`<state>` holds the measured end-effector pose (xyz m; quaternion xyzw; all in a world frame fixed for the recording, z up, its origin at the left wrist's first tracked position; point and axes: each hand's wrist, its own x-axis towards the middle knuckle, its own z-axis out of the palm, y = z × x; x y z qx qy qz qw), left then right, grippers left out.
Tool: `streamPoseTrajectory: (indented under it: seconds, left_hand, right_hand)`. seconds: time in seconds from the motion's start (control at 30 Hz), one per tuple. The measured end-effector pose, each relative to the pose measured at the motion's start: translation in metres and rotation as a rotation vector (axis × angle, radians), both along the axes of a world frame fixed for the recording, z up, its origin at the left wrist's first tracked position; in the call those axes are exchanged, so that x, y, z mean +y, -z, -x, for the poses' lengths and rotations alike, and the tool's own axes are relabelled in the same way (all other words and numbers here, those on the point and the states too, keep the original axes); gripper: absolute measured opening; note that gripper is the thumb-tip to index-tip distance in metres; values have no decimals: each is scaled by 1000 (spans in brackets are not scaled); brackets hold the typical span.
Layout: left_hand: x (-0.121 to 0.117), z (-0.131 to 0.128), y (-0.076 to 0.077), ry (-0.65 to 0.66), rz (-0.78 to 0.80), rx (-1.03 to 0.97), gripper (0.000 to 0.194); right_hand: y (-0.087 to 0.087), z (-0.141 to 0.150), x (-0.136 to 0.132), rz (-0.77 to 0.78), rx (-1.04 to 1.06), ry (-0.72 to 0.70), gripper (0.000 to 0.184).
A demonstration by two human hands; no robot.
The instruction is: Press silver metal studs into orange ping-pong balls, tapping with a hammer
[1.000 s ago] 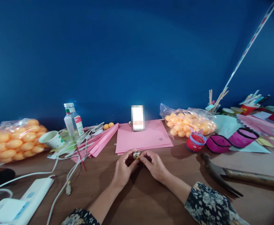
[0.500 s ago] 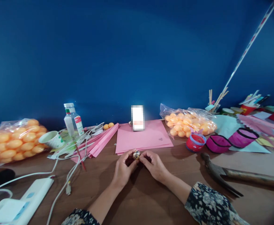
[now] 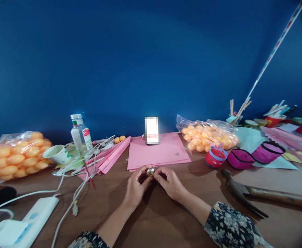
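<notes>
A small shiny gold ball (image 3: 150,171), perhaps a bell, is held between my two hands just above or on the brown table. My left hand (image 3: 136,184) grips it from the left, index finger behind and thumb in front. From the right, my right hand (image 3: 170,182) pinches with thumb and fingertips at the ball's edge. Its other fingers are curled under and partly hidden. Beyond the hands lie sheets of pink paper (image 3: 163,151), with a blurred-out upright phone-like object (image 3: 152,130) standing on them.
At right lie a claw hammer (image 3: 243,191), a red round container (image 3: 215,157) and magenta bands (image 3: 240,158). Bags of orange balls (image 3: 16,156) stand on both sides. To the left are a bottle (image 3: 81,134), a paper cup (image 3: 56,154), white cables and a power strip (image 3: 41,213).
Hardly anything differs. Both hands stay around the gold ball in the same place, and the view has shifted very slightly.
</notes>
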<state>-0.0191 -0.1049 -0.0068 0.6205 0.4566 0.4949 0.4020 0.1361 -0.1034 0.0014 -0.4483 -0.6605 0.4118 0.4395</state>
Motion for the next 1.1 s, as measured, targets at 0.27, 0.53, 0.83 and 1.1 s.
streamPoseTrajectory:
  seconds: [0.27, 0.53, 0.83, 1.1]
  left_hand:
    - [0, 0, 0, 6, -21, -16, 34]
    - [1, 0, 2, 13, -14, -21, 33]
    - [0, -1, 3, 26, 13, -67, 35]
    - [2, 0, 6, 24, 19, -71, 36]
  right_hand:
    - [-1, 1, 0, 7, -2, 17, 12]
    - [2, 0, 1, -11, -4, 20, 10]
    - [10, 2, 3, 31, 76, 37, 12]
    - [8, 3, 4, 104, 273, -73, 27]
